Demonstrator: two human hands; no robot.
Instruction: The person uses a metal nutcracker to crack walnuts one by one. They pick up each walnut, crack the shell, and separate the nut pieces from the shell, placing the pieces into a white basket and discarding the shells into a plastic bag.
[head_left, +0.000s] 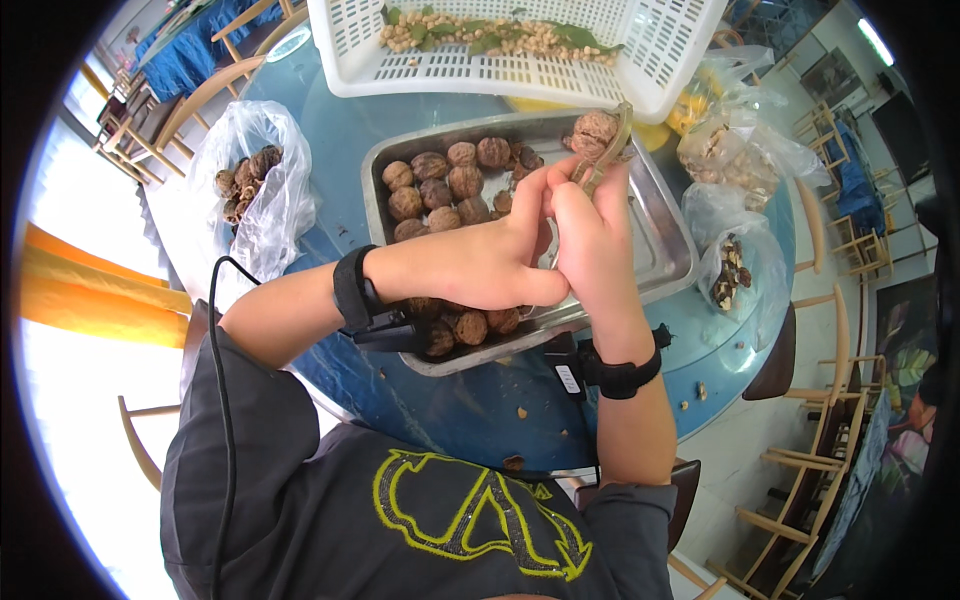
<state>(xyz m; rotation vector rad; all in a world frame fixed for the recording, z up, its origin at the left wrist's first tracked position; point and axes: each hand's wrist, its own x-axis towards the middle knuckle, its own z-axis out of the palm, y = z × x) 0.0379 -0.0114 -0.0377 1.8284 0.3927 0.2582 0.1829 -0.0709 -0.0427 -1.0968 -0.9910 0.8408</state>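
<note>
A whole walnut (595, 133) sits in the jaws of a metal nutcracker (604, 161), above the far right part of a steel tray (679, 262). My right hand (596, 240) is wrapped round the nutcracker's handles. My left hand (480, 259) presses against the right one, its fingers also closed about the handles, which are mostly hidden. Whole walnuts (433, 180) fill the tray's left side. Broken walnut shells (525, 159) lie beside them, partly covered by my left hand. More walnuts (471, 328) show below my left forearm.
Behind the tray stands a white plastic basket (480, 75) holding small pale round fruits and leaves. A plastic bag of dark shells (251, 180) is at left. On the right, bags hold pale pieces (731, 169) and dark bits (729, 277). Crumbs dot the round blue table (450, 405).
</note>
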